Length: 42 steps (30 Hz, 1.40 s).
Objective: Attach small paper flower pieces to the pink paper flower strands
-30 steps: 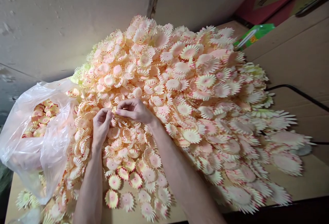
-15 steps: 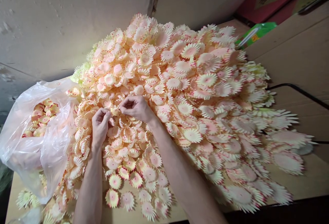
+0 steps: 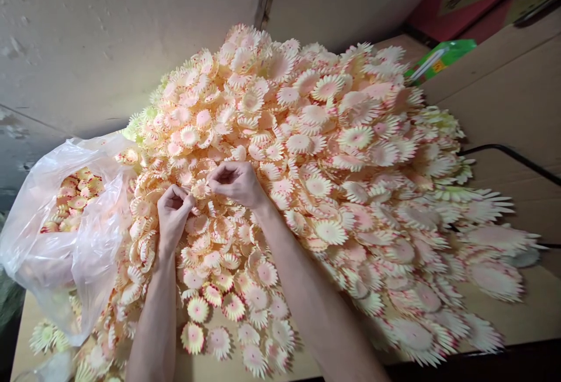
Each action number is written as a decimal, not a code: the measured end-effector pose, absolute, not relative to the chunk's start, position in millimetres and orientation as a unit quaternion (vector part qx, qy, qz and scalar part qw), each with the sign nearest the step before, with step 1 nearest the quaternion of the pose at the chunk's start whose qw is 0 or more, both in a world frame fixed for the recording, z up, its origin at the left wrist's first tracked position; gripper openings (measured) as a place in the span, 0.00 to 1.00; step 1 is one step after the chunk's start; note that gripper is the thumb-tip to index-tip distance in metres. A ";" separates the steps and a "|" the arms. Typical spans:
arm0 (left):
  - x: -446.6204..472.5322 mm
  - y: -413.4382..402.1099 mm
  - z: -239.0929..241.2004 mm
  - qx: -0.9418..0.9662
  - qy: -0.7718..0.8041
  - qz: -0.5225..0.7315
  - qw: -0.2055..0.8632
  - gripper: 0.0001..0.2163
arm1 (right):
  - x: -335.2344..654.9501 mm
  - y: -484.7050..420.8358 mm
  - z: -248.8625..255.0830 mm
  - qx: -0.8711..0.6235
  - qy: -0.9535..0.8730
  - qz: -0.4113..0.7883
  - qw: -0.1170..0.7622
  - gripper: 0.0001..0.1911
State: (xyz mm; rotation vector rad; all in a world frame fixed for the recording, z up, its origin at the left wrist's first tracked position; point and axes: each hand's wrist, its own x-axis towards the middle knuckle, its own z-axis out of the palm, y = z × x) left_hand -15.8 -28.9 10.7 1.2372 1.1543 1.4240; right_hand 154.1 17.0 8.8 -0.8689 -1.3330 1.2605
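A big heap of cream and pink fabric flower heads covers the table. My left hand and my right hand meet over the heap's left middle, fingers curled. Between their fingertips sits one small flower piece, pinched from both sides. Both forearms reach in from the bottom edge.
A clear plastic bag with more flower heads lies open at the left. A wall rises behind the heap. Cardboard and a green packet are at the right, with a black cable across the cardboard. The table's front edge runs along the bottom.
Both hands stay together over the same spot; the right hand has lifted slightly and the fingers have shifted on the small flower piece. The view has drifted a little.
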 end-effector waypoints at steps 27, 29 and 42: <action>-6.3 -28.7 16.0 0.519 0.461 0.555 0.457 0.13 | 146.0 15.5 5.2 -0.423 -0.667 0.308 0.531 0.02; -6.6 -29.0 15.9 0.515 0.455 0.558 0.465 0.13 | 144.9 15.1 5.6 -0.434 -0.666 0.290 0.533 0.03; -9.4 -26.5 10.1 0.469 0.448 0.619 0.442 0.14 | 159.4 16.0 14.2 -0.409 -0.637 0.309 0.576 0.17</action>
